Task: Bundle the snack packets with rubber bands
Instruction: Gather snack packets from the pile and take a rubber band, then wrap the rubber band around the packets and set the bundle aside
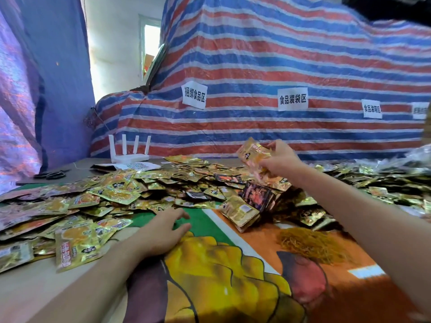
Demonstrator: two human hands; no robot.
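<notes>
- A few gold snack packets (253,151) are gripped in the right hand (279,159) and held tilted above the big pile (121,194).
- The left hand (163,229) is laid flat on the mat (210,287), with nothing held.
- The rubber bands (312,243) are heaped on the mat, below the right hand and closer to the body.
- The bands are nearer the full right hand, so the left hand is probably needed.
</notes>
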